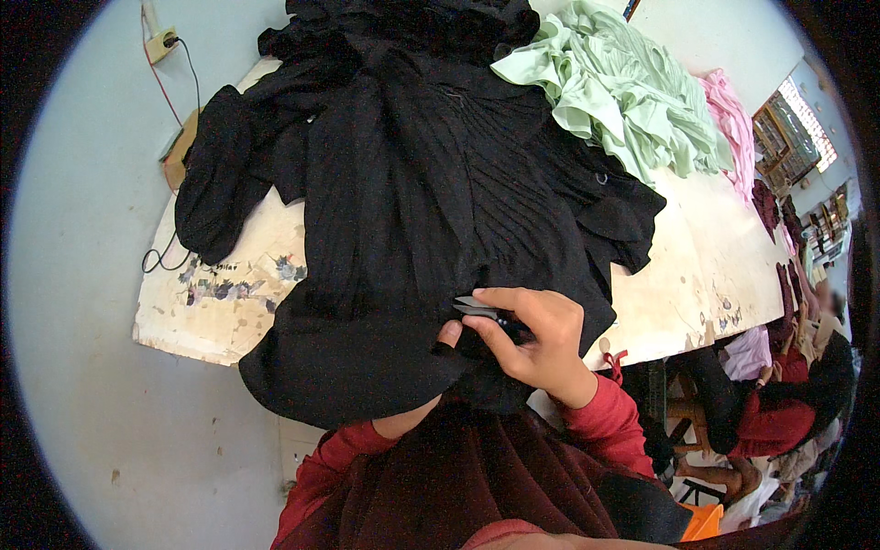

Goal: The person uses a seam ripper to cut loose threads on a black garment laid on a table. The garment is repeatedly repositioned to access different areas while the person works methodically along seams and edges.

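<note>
A black garment (394, 202) with gathered, pleated folds is spread over the table in front of me. My right hand (543, 337) pinches a pair of thread snips (473, 307), their small grey blades pointing left just above the cloth. Most of my left hand (449, 334) is covered by the garment's lower edge. Its thumb shows on top, pressed on the black cloth beside the snips, and its wrist comes out below the hem.
The pale, stained table (697, 275) has light green cloth (632, 101) and pink cloth (731, 119) heaped at its far right. At the upper left, a cable runs from a wall socket (162, 43). Another person (788, 403) sits on the right.
</note>
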Demonstrator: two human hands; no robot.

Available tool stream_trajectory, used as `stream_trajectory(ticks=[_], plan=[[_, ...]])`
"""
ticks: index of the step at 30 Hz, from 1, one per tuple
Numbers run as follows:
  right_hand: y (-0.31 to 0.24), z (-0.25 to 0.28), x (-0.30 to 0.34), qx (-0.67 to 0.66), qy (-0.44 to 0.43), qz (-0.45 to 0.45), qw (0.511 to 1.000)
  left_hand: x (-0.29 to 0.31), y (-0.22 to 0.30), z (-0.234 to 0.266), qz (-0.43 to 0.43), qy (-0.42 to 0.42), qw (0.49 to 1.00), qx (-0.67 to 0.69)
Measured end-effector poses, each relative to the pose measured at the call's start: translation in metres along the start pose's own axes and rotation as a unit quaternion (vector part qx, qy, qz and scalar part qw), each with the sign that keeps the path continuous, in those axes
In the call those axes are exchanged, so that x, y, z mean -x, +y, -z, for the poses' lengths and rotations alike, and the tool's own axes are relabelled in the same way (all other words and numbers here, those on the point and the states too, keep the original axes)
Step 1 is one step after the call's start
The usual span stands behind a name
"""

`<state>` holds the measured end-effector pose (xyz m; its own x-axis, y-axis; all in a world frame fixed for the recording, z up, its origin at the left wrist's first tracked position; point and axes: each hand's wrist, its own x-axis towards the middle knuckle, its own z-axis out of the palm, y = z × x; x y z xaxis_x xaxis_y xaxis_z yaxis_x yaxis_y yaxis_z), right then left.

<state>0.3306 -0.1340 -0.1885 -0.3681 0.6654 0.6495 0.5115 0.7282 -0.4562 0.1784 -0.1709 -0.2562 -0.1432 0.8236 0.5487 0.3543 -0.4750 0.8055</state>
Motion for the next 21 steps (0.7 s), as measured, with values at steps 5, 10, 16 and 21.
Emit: stream_trajectory(ticks=[5, 10, 16, 21], plan=[[0.0, 0.001, -0.002, 0.07, 0.008, 0.029, 0.997, -0.001, 0.001, -0.001, 0.039, -0.008, 0.999, 0.037], [0.005, 0.0, 0.0, 0.055, 0.005, 0.012, 0.998, -0.001, 0.006, 0.0, 0.057, -0.015, 0.998, 0.03], [0.008, 0.002, 0.0, 0.0, 0.023, -0.005, 1.0, -0.001, 0.004, -0.002, 0.014, 0.007, 1.0, -0.016], [-0.001, 0.003, -0.001, -0.035, -0.037, -0.06, 0.997, 0.001, 0.001, 0.002, -0.046, -0.009, 0.992, -0.119]])
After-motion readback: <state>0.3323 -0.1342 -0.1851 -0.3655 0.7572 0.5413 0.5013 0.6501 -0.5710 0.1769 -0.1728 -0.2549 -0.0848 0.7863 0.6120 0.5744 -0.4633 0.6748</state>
